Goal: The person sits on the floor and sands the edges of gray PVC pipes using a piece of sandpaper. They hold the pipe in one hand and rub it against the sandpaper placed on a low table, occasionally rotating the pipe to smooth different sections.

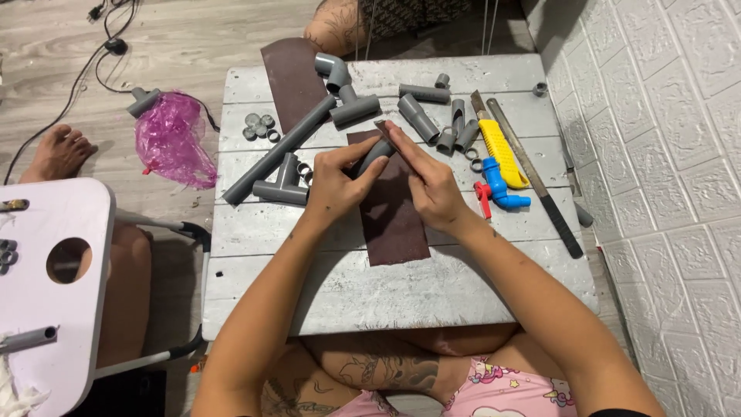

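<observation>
A short grey pipe (376, 154) is gripped in the left hand (333, 185) and rubbed with sandpaper pinched by the right hand (432, 189); many cut pipe pieces (432, 116) lie unjoined on the table (386, 293)

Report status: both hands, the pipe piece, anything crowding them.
Left hand grips short grey pipe piece. Right hand presses small sandpaper strip on its end. Brown sandpaper sheet beneath; grey T-fitting beside left hand.

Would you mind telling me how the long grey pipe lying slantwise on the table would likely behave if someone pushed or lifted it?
The long grey pipe looks like rigid plastic, so it would probably stay stiff rather than sag. Being round, it may roll if nudged sideways on the table, though the grey tee fitting beside it might stop it. It is probably light for its length.
</observation>
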